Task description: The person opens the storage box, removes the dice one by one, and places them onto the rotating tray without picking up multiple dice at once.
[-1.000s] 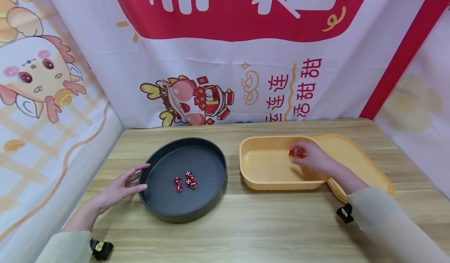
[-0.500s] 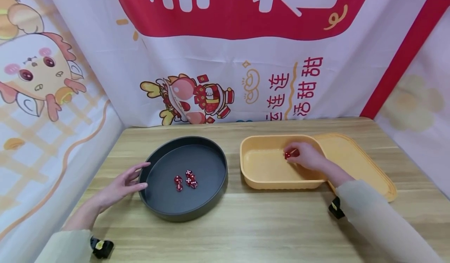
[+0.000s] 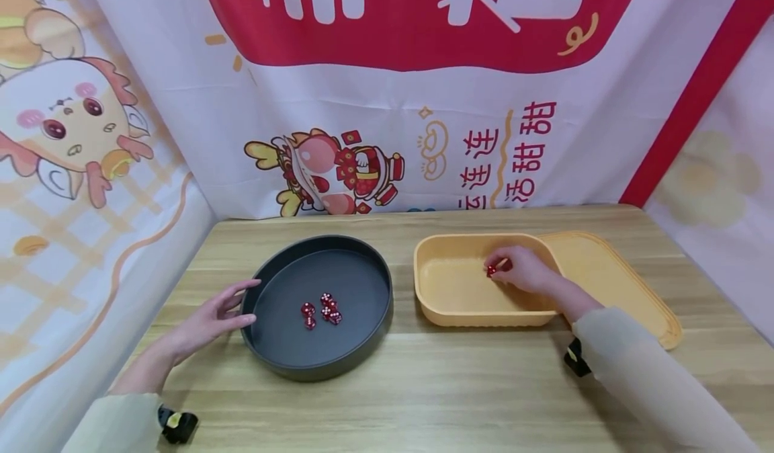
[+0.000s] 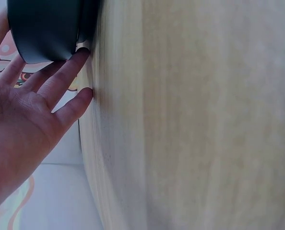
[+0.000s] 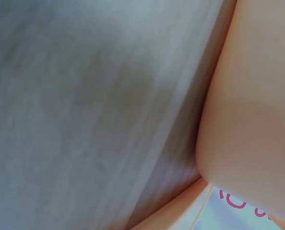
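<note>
Several red dice with white pips (image 3: 330,308) lie in two small groups inside a round dark grey pan (image 3: 284,365). My left hand (image 3: 208,322) rests at the pan's left rim, fingers spread. The left wrist view shows the fingers of the left hand (image 4: 34,108) against the pan's outer wall (image 4: 46,28). Inside a yellow-orange plastic box (image 3: 484,319), my right hand (image 3: 526,271) pinches red dice (image 3: 491,271) just above the bottom; how many is hidden by the fingers. In the right wrist view only the box wall (image 5: 250,110) shows, not the hand.
A yellow-orange lid (image 3: 617,281) lies on the wooden table (image 3: 411,399) to the right, partly behind the box. Printed cloth (image 3: 375,90) hangs behind the table and along both sides.
My right hand has moved left and lower into the box with the dice, then nearly stopped. The left hand and the dice in the pan stay in place.
</note>
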Tool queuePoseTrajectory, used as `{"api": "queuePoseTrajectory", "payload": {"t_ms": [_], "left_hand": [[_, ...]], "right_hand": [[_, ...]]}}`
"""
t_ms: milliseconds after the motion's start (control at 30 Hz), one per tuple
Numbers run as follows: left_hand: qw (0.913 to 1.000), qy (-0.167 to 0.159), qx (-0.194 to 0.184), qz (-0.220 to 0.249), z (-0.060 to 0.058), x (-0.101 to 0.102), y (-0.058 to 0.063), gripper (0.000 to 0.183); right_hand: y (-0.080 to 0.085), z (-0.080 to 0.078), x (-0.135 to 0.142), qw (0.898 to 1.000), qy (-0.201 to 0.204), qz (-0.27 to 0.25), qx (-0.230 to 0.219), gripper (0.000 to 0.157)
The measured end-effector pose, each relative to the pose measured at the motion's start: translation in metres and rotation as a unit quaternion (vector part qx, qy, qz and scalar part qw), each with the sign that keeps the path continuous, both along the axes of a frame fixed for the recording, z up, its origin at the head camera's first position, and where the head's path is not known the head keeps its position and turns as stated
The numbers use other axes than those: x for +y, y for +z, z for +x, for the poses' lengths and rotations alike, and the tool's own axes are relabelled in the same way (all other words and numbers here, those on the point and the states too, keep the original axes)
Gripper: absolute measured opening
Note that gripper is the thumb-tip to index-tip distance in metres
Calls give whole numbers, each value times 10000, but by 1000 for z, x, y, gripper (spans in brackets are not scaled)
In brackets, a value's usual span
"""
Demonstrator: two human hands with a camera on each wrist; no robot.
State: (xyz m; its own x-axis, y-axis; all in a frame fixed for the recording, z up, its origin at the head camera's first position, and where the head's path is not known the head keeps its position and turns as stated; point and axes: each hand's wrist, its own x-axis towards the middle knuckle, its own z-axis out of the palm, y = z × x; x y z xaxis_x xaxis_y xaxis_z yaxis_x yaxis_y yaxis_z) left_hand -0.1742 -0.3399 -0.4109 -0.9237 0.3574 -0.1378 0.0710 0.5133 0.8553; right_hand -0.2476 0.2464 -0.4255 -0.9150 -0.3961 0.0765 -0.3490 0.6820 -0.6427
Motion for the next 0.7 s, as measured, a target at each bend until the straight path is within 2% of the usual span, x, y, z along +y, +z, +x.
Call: {"api": "queuePoseTrajectory", "payload": {"t_ms": [300,500,700], "left_hand": [[10000,16,-14,-19,0,1,1,67],[10000,35,47,-79,0,3,2,67],[9999,44,18,-100,0,1,2,66]], "right_hand": [[14,7,-10,9972,64,-743,3,19],[33,15,-35,9900,201,-1380,-208,22],[43,20,-67,9807,504,-1874,-239,24]]}}
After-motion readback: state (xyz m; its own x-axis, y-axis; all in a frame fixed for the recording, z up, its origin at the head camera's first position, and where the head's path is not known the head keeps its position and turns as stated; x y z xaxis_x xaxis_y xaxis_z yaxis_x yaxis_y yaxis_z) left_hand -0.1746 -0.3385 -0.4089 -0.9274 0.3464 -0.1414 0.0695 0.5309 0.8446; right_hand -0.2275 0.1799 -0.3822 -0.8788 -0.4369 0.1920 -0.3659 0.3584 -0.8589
